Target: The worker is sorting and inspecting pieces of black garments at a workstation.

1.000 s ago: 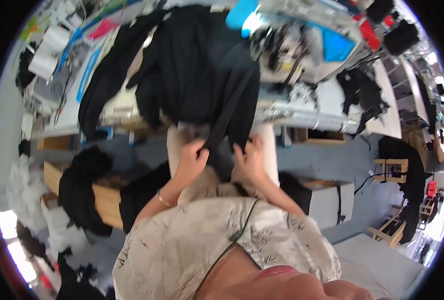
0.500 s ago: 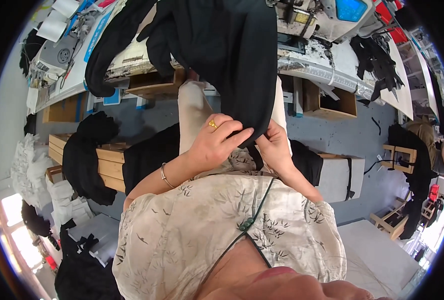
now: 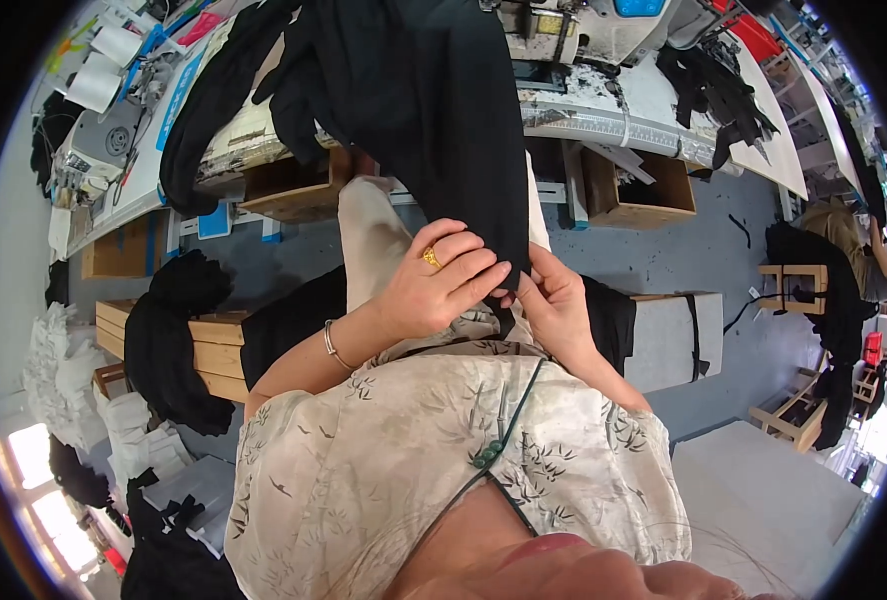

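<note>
A long black piece of cloth (image 3: 464, 130) hangs from the sewing table down over my lap. Its near end lies between my two hands. My left hand (image 3: 442, 272), with a gold ring and a bracelet, has its fingers closed on the cloth's lower edge. Close beside it, my right hand (image 3: 556, 298) pinches the same edge at its right corner between thumb and fingers. The fingertips of both hands nearly meet there. The far part of the cloth lies bunched on the table next to the sewing machine (image 3: 584, 35).
Under the table (image 3: 654, 130) are open wooden drawers (image 3: 654, 190). Black strips (image 3: 719, 100) lie on the table at right. Thread cones (image 3: 97, 80) stand at far left. Black fabric hangs over a wooden bench (image 3: 219, 345). Another person sits at far right by a wooden stool (image 3: 794, 285).
The cloth's near end has been drawn slightly left and straightened between my fingers. My right hand has opened out a little and still pinches the edge. The view has shifted slightly.
</note>
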Demonstrator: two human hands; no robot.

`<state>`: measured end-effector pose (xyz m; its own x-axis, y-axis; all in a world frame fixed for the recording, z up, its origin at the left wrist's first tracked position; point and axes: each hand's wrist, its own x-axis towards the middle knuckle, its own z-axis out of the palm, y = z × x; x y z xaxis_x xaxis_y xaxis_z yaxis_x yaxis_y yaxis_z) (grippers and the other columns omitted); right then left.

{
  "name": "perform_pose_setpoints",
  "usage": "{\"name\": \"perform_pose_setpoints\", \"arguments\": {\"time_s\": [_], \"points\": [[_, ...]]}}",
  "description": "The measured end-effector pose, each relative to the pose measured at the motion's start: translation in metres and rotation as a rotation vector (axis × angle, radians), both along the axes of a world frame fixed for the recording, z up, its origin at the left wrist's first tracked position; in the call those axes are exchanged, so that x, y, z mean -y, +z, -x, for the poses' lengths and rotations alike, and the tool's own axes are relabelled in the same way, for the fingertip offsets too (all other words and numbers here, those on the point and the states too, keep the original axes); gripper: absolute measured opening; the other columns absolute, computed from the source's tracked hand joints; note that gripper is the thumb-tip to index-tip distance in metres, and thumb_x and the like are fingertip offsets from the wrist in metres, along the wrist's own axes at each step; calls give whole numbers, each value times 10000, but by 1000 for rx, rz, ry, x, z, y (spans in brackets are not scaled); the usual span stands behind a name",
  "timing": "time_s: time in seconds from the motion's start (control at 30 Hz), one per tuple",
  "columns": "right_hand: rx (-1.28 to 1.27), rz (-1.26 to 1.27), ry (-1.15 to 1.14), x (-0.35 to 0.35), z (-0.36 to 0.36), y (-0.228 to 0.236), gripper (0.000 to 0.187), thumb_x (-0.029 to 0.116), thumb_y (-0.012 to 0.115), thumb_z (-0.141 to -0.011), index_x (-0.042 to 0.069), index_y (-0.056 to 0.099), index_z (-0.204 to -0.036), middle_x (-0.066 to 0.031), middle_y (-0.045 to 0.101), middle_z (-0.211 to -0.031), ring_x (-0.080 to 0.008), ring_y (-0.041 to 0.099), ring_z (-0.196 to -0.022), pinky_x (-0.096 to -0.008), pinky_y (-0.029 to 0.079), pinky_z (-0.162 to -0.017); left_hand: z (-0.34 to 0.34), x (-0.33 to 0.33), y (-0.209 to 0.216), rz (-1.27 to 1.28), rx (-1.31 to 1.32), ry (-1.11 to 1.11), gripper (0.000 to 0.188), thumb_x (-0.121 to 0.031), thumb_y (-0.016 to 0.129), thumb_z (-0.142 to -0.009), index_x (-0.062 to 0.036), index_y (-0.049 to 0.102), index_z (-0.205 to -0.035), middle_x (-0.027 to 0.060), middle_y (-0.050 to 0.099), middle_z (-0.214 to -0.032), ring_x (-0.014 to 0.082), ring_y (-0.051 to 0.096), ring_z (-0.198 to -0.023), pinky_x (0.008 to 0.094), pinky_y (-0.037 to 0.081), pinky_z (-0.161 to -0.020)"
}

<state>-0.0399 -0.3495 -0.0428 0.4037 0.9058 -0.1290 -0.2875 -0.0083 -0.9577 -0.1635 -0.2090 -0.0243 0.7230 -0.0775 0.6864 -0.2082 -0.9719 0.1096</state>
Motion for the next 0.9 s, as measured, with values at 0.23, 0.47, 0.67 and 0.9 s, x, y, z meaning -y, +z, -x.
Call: {"name": "perform_pose_setpoints", "arguments": {"time_s": [0.23,0.47,0.67,0.9], "points": [[-8,-18,-18,6,-2,0,291,-27,433,-903,-44,485,-1189,-42,614,-895,-67,569,-749,-203,471,-642,-12,6,5,14,54,-39,346,-80,669,-583,-3,639,-918,63,568,-896,227,541,-885,416,451,-832],[-69,33,98,3,0,1,309,39,428,-918,-47,446,-1215,-43,577,-683,-70,517,-563,-190,424,-525,2,5,-11,54,-60,-43,344,-36,636,-634,40,629,-970,130,555,-961,292,551,-934,462,465,-877],[532,72,-12,-75,-44,-14,302,213,566,-889,-13,516,-696,0,400,-545,-62,342,-564,-271,324,-474,6,-6,-28,230,-160,-106,298,54,635,-665,44,598,-961,114,545,-889,314,575,-1051,521,373,-1002],[127,-269,-87,-228,-129,-5,243,172,495,-939,-17,583,-1064,-14,635,-899,-50,562,-757,-206,462,-663,-10,-32,-70,292,-67,-203,241,28,657,-735,33,609,-971,115,573,-937,288,596,-1030,483,390,-999]]}}
